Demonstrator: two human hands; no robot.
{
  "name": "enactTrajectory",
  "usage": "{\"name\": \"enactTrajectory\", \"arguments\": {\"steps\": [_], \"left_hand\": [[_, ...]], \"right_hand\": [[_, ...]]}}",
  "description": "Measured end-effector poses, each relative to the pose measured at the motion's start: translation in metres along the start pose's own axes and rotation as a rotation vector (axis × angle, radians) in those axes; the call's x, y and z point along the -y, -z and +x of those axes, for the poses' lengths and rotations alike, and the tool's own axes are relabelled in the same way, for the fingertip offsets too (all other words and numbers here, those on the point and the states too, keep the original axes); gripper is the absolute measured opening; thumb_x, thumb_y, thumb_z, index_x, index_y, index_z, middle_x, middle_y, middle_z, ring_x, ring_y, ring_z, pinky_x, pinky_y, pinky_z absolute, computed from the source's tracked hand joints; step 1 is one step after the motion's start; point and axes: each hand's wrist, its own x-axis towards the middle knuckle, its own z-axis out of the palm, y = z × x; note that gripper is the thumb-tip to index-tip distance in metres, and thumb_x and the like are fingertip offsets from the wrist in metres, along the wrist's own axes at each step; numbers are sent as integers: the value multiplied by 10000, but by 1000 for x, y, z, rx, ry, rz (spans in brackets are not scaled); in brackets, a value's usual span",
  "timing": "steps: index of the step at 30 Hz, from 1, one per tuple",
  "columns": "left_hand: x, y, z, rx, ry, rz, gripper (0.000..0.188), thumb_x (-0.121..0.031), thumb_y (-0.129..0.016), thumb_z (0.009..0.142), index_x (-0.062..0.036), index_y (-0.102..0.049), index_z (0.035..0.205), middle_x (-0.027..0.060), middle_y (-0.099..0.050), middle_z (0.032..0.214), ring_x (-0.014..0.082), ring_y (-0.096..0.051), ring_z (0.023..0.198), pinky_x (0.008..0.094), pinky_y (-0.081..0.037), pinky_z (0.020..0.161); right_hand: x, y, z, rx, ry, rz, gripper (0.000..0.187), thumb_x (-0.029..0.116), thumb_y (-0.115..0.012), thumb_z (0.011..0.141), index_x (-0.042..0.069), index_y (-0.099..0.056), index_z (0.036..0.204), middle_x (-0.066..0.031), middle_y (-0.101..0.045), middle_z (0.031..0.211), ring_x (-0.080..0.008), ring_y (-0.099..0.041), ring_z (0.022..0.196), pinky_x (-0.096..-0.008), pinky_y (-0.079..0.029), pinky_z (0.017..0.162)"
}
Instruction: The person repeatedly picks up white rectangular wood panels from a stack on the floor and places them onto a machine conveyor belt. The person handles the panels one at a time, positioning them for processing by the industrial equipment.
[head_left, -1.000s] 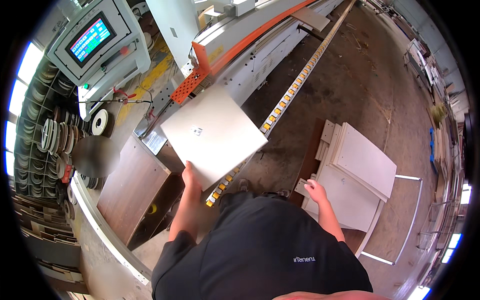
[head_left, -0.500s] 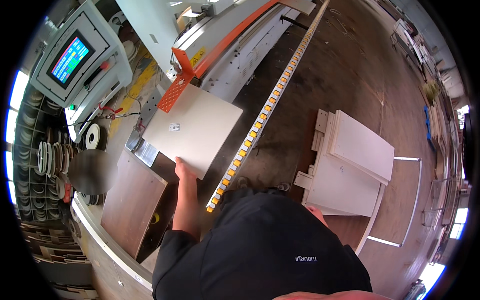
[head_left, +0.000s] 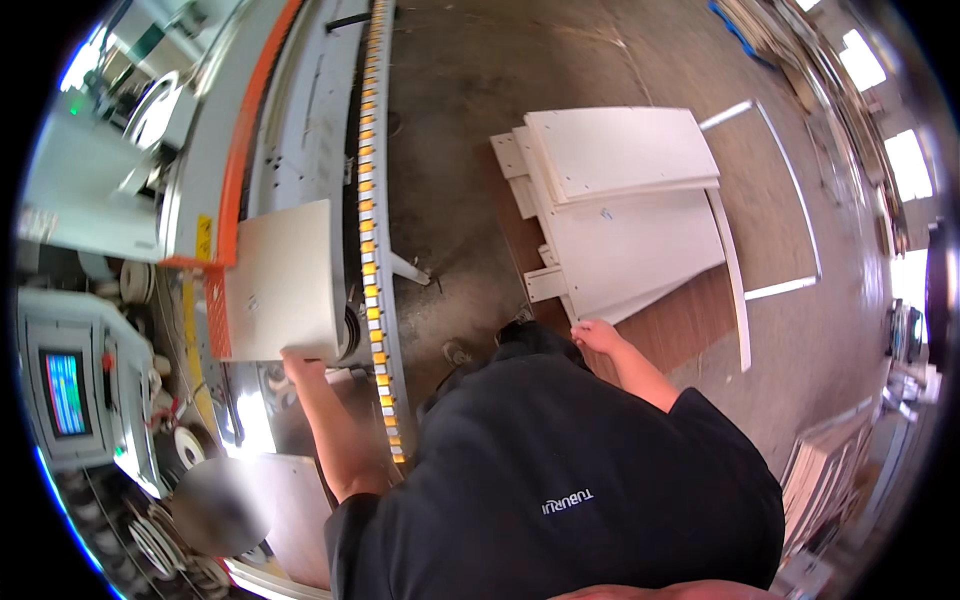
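A flat off-white panel (head_left: 285,285) lies at the feed end of the long grey machine, its far left corner by the orange guard (head_left: 217,310). My left hand (head_left: 303,366) holds the panel's near edge, fingers closed at the rim and partly hidden. To the right, my right hand (head_left: 597,336) is curled closed at the near left corner of a stack of white panels (head_left: 640,245). Whether its fingers hold a panel edge or something small, I cannot tell. The stacked panels rest on a brown wood-grain board (head_left: 690,318), some smaller pieces sticking out on the left.
A rail with yellow rollers (head_left: 368,240) runs along the machine, between it and the stack. At the left stands a control box with a lit screen (head_left: 66,393). A pale metal frame (head_left: 810,220) lies beyond the stack; more boards (head_left: 825,465) stand at the right.
The view has turned right, bringing the stack nearer the middle. My right hand, mostly hidden before, now reaches the stack's corner. My left hand stays at the panel's near edge.
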Motion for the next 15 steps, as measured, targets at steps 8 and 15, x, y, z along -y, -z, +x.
{"name": "enactTrajectory", "arguments": {"steps": [8, 15], "left_hand": [[47, -89, -85, -171, -632, 678, 459, -287, -563, 995, 43, -522, 1312, 161, -615, 1249, 304, -594, 1142, 494, -467, 997], [170, -201, -141, 469, -285, 861, 316, -185, -583, 1003, -36, -618, 1279, 62, -691, 1045, 142, -656, 881, 277, -494, 708]], "right_hand": [[-60, 18, -5, -152, -62, 247, 286, 234, -629, 974, -13, -740, 1069, -104, -769, 935, -181, -729, 850, -321, -570, 790], [-140, 42, -10, -103, -261, 394, 330, 291, -625, 983, -7, -748, 912, -111, -762, 815, -193, -713, 680, -337, -563, 678]]}}
